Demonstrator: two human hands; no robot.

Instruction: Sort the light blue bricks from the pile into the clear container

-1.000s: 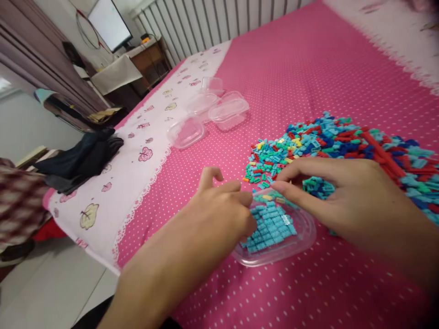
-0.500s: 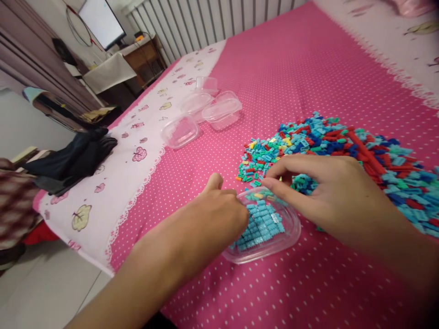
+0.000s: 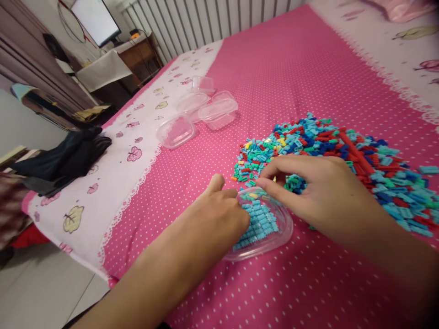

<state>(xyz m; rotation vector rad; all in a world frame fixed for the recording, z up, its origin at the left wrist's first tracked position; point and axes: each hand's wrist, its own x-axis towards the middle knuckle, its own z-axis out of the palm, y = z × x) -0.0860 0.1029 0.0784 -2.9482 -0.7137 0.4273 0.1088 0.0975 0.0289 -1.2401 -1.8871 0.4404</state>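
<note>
A clear plastic container (image 3: 286, 233) stands on the pink dotted bedsheet. Light-blue toy bricks (image 3: 261, 224) lie inside it in neat, close rows, with some green and yellow bricks toward its far side. My left hand (image 3: 222, 214) is curled over the container's left side; its fingertips are hidden behind the knuckles. Thumb and index finger of my right hand (image 3: 312, 187) come together at the container's far rim; whatever is between them is too small or hidden to see. Just beyond that hand spreads a pile of mixed toy bricks (image 3: 308, 137) in blue, red, green and yellow.
Several clear plastic containers (image 3: 175, 131) sit farther back on the bedsheet (image 3: 267, 73). Dark clothing (image 3: 68, 155) lies at the bed's left edge. A metal rail (image 3: 206, 23) borders the far side, near a desk (image 3: 137, 57) with a lit monitor (image 3: 96, 20).
The whole view has shifted slightly, so most things appear a little farther left. Both hands keep nearly the same pose at the container, and the rows of bricks look unchanged.
</note>
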